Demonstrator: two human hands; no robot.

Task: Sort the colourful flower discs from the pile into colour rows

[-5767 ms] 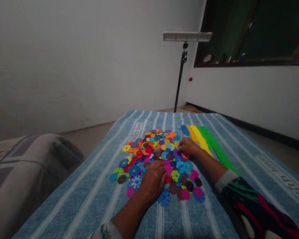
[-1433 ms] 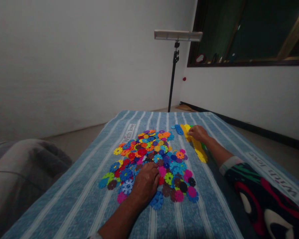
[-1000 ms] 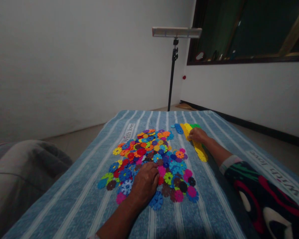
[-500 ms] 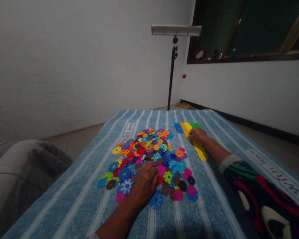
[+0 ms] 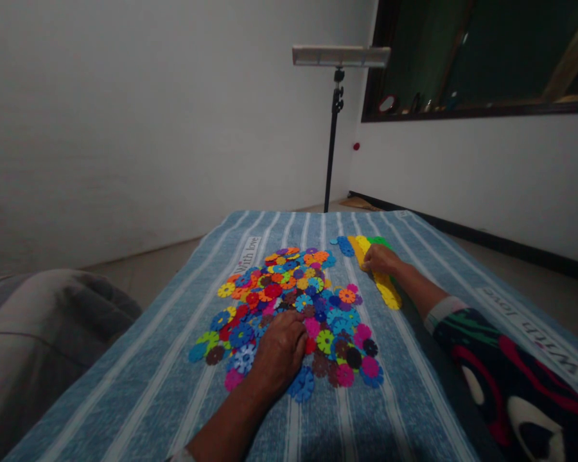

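1. Fingers of the right hand (image 5: 381,258) are bunched together, tips down at the yellow row (image 5: 388,292) of overlapping snowflake discs; in this dim view I cannot tell whether a loose disc is pinched between them.
2. Left hand (image 5: 279,346) lies palm down on the near part of the mixed snowflake-disc pile (image 5: 302,303), fingers curled and close together; their tips are hidden, so whether they grip anything cannot be told.
3. That many-coloured pile spreads across the middle of the striped blue cloth (image 5: 164,372), to the left of the single-colour rows and apart from them.
4. Left of the yellow row run an amber row (image 5: 354,246) and a short blue row (image 5: 345,246), with a lone light-blue disc (image 5: 334,242) just beside the blue. Beyond the right hand shows the far end of a green row (image 5: 379,241); any more of it would be behind the hand and forearm.
5. Overlapping discs look easy to disturb: a sideways drag of the right fingertips could pull several yellow ones out of line.
6. If the right forearm dipped, it could brush green discs hidden beneath it.
7. Too much push from the left hand could ruck the cloth and shift the rows.
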